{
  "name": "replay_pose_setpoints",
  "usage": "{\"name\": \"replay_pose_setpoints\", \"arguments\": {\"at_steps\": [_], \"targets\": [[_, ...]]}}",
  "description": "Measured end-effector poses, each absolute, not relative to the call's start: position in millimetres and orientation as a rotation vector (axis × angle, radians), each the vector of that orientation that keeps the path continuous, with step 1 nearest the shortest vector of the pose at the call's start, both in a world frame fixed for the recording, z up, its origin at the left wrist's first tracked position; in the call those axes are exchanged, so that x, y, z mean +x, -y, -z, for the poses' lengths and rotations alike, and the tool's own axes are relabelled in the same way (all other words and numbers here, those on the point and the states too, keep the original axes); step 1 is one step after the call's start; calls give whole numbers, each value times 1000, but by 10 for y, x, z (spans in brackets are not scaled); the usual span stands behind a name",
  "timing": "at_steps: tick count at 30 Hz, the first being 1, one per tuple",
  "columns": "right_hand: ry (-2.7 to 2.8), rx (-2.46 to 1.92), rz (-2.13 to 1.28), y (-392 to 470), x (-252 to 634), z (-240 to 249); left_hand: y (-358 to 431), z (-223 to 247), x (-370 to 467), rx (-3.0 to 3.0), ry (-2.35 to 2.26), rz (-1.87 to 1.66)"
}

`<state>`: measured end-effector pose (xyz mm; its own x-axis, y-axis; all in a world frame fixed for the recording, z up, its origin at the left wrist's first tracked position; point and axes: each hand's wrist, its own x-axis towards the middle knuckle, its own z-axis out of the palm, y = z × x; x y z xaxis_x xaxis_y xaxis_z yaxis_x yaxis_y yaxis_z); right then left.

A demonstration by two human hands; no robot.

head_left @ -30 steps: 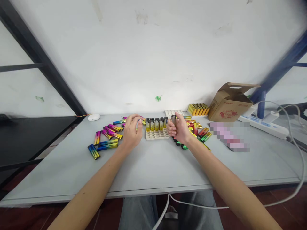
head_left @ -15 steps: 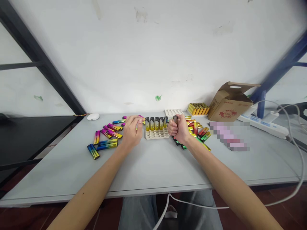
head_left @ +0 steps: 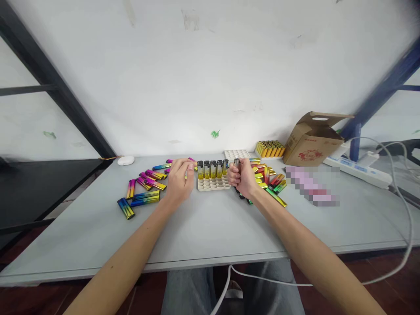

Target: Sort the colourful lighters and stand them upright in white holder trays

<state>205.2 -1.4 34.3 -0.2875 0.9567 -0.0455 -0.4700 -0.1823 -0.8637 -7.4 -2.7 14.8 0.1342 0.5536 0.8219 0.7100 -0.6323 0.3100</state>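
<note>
A pale tray (head_left: 214,184) with round holes lies at the middle of the table, and several upright lighters (head_left: 212,169) with black tops and yellow lower parts fill its back part. Just right of it, my right hand (head_left: 243,177) is wrapped round a lighter (head_left: 236,162) whose metal top sticks out above the fist. My left hand (head_left: 179,179) is on the tray's left side, fingers bent and close together; a bit of yellow shows by its fingers, but what it holds, if anything, is hidden. Blue, pink and yellow lighters (head_left: 146,199) lie scattered left of this hand.
Red, green and yellow lighters (head_left: 275,197) lie right of my right hand. Behind are a second holed tray (head_left: 236,154), a tray of yellow lighters (head_left: 271,149) and an open cardboard box (head_left: 310,146). A power strip (head_left: 359,171), cables and a white case (head_left: 126,160) stand farther out.
The view has shifted slightly. My right hand and its lighter have turned a little, nearer the tray. My left hand has hardly moved.
</note>
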Motion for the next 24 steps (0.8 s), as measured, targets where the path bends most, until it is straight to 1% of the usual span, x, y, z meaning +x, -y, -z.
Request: {"name": "replay_pose_setpoints", "arguments": {"at_steps": [16, 24], "targets": [[1008, -782, -1696, -21, 2040, -253, 16, -137, -74, -2252, 1278, 1503], [1021, -659, -1753, 26, 2074, -313, 5, -138, -85, -2240, 1316, 1495]]}}
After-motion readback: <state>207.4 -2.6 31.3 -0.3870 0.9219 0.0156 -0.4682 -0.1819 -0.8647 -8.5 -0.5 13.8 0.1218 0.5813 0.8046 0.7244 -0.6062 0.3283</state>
